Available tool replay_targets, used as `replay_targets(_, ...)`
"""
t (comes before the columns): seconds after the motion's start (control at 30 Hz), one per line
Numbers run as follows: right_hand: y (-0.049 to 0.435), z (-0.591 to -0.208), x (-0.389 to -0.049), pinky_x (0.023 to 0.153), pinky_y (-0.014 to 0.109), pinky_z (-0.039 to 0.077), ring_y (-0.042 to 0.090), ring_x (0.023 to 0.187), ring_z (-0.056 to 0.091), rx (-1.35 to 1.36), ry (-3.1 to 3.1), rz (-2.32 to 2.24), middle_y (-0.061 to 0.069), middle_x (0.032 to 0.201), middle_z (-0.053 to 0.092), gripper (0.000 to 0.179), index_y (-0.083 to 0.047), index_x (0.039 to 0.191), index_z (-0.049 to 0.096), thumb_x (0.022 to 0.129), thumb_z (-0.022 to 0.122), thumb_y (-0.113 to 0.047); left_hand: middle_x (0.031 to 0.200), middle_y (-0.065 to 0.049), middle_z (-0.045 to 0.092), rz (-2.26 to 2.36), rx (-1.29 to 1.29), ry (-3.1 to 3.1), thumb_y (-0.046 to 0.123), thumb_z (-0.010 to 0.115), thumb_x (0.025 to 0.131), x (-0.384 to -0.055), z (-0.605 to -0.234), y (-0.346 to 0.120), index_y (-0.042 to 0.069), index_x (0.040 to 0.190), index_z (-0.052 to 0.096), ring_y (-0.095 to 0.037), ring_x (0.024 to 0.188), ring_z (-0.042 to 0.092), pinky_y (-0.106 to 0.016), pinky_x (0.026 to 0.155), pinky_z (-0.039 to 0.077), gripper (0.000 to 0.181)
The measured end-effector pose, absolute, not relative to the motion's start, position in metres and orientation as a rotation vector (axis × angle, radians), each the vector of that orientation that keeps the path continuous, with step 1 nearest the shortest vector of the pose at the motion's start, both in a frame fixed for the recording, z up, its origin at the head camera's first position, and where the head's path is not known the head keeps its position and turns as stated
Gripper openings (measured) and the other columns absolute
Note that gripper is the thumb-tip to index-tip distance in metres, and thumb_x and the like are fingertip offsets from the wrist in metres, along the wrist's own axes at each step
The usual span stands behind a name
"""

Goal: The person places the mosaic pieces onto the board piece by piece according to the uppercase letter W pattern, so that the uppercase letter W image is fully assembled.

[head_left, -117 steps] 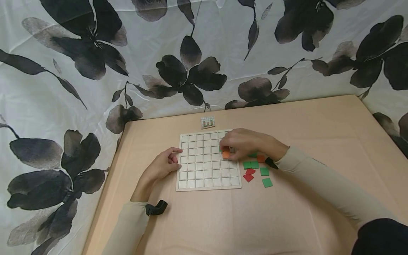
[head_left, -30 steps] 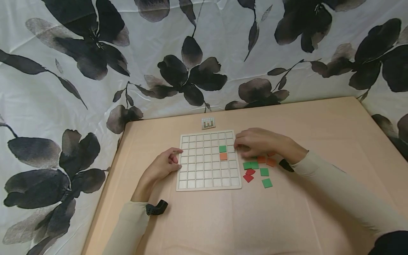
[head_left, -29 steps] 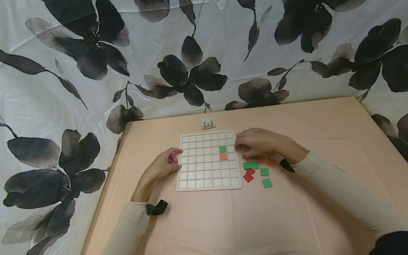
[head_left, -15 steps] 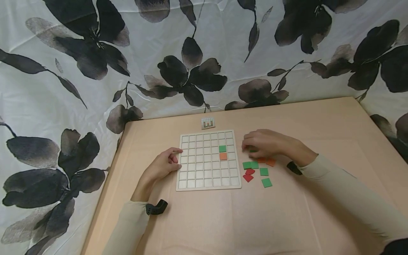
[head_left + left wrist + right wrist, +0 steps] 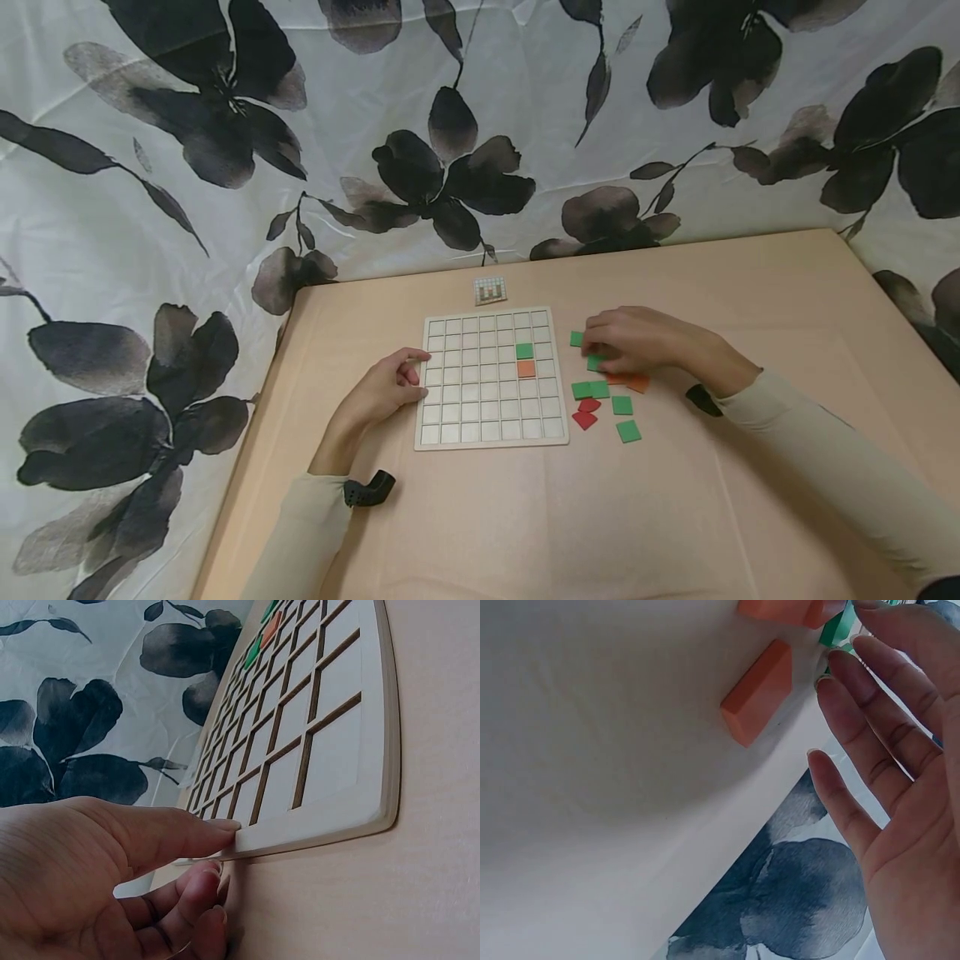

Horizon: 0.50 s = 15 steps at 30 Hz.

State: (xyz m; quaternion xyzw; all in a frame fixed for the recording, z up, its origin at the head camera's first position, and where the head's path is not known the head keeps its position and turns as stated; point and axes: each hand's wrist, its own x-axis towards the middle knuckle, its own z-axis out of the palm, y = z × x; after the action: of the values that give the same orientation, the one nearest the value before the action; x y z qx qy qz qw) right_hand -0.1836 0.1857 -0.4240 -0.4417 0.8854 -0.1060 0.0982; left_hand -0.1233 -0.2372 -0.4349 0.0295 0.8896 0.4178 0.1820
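A pale square-grid board (image 5: 480,402) lies on the table, bearing a green tile (image 5: 524,351) and, directly below it, an orange tile (image 5: 527,368). My left hand (image 5: 384,382) touches the board's left edge with forefinger and thumb; in the left wrist view the straight thumb (image 5: 180,834) rests on the rim, other fingers loosely curled below. Right of the board, my right hand (image 5: 637,340) hovers over loose tiles, its fingertips near a green tile (image 5: 595,363) they partly hide. Extended, parted fingers show in the right wrist view, close to an orange tile (image 5: 759,694).
Several green tiles (image 5: 622,406), orange tiles (image 5: 638,383) and red pieces (image 5: 584,420) lie right of the board. Another green tile (image 5: 576,338) sits near its upper right edge. Behind the board is a small pattern card (image 5: 490,290). A floral cloth (image 5: 337,100) hangs behind the table.
My right hand has set the orange tile on the board under the green one, then moved right over the loose tiles. A green tile beside the board is uncovered. The left hand stays put.
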Motion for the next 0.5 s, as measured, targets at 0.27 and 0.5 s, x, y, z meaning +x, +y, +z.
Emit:
replay_targets(0.27, 0.1894, -0.4257, -0.1807, 0.076, 0.032, 0.049, 0.009, 0.081, 0.051, -1.316, 2.619, -0.324, -0.005, 0.089, 0.059, 0.022, -0.019, 0.102, 0.075, 0.083, 0.083, -0.025, 0.093, -0.010, 0.054, 1.184, 0.092, 2.509, -0.001, 0.075, 0.087, -0.1235, -0.4349, -0.2383, 0.008, 0.139, 0.055, -0.021, 0.076, 0.048, -0.025, 0.059, 0.040, 0.057)
replay_targets(0.5, 0.1907, -0.4278, -0.1788, 0.073, 0.030, 0.045, 0.009, 0.080, 0.049, -1.291, 2.624, -0.330, -0.005, 0.088, 0.057, 0.022, -0.019, 0.102, 0.075, 0.083, 0.083, -0.024, 0.094, -0.010, 0.054, 1.180, 0.089, 2.508, -0.001, 0.075, 0.087, -0.1233, -0.4355, -0.2384, 0.008, 0.139, 0.055, -0.021, 0.076, 0.048, -0.024, 0.059, 0.040, 0.057)
